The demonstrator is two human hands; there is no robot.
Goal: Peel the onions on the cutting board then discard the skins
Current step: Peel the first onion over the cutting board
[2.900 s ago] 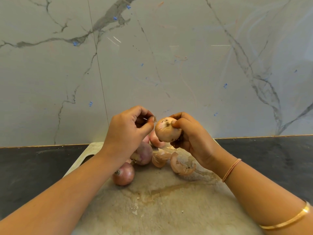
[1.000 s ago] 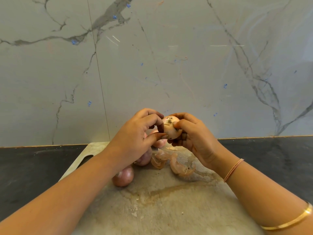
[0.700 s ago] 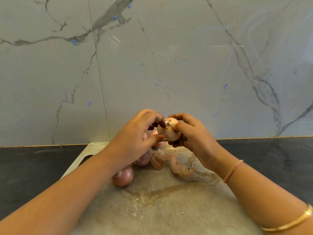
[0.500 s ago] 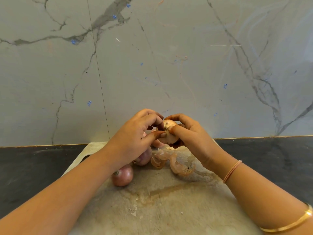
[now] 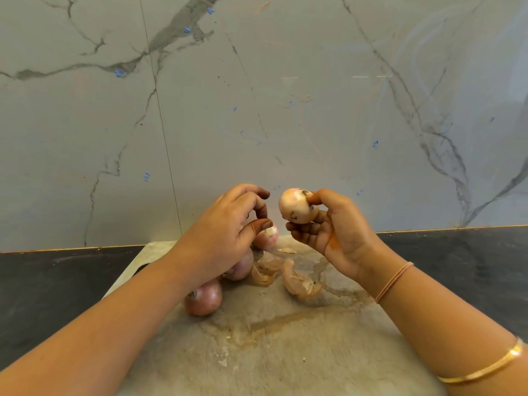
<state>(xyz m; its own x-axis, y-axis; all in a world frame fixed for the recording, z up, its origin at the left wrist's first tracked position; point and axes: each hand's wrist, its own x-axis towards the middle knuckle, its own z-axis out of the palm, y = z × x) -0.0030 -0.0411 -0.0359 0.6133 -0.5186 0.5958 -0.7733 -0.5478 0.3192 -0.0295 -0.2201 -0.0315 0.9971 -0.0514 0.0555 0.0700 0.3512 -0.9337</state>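
Note:
My right hand point(image 5: 333, 230) grips a pale onion point(image 5: 297, 205) in the air above the back of the stained cutting board point(image 5: 271, 344). My left hand point(image 5: 228, 232) hovers just left of it, fingers curled with nothing visible between them. Under that hand lie three onions on the board: a pinkish peeled one point(image 5: 268, 238) at the back, a purple one point(image 5: 241, 267) partly hidden by the hand, and a red-skinned one point(image 5: 203, 298) nearest me. Loose papery skins point(image 5: 298, 282) lie on the board below my right hand.
The board rests on a dark countertop point(image 5: 51, 290) that runs to both sides. A grey marble wall point(image 5: 257, 110) rises right behind the board. Small crumbs and a damp stain mark the board's middle.
My hands have parted: the left let go of the onion and drew slightly left, while the right turned the onion and raised it a little.

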